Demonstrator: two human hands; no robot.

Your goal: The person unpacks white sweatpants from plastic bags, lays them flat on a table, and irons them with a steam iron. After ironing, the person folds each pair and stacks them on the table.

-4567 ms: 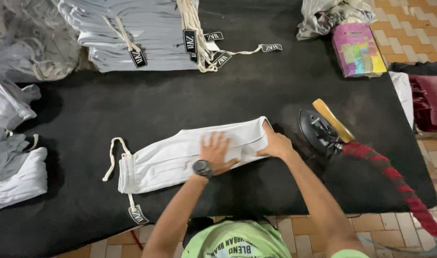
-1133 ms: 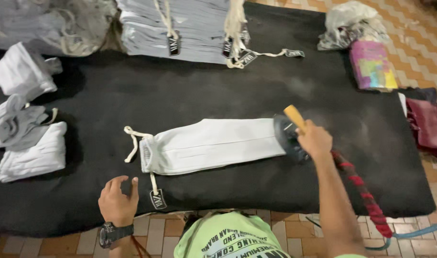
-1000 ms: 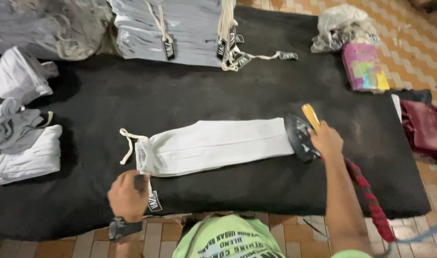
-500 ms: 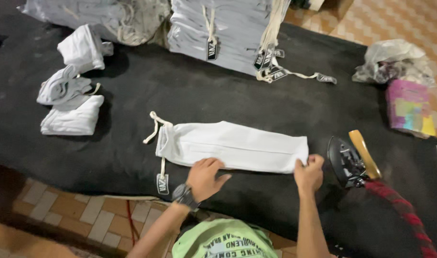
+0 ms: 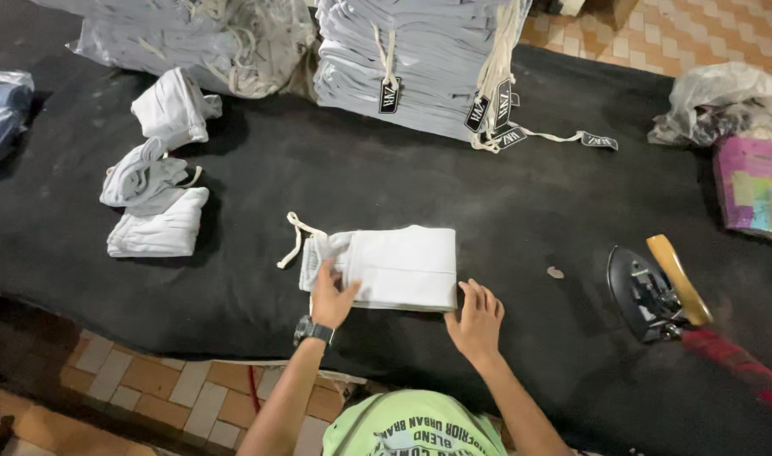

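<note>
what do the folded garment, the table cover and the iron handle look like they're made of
Garment: soft knit cotton-like fabric, matte pale grey; it folds limply and has a drawcord.
Table cover: looks like black felt or thick cloth, dull with dusty smudges.
Iron handle: probably wood, smooth tan; could be plastic.

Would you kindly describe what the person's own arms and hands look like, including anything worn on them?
Both forearms are bare, with no sleeves showing and no gloves. The left hand has a dark wristwatch with a dark strap on its wrist. The right hand wears nothing that shows: no watch, band or ring can be made out. No cables or markings appear on either arm.
</note>
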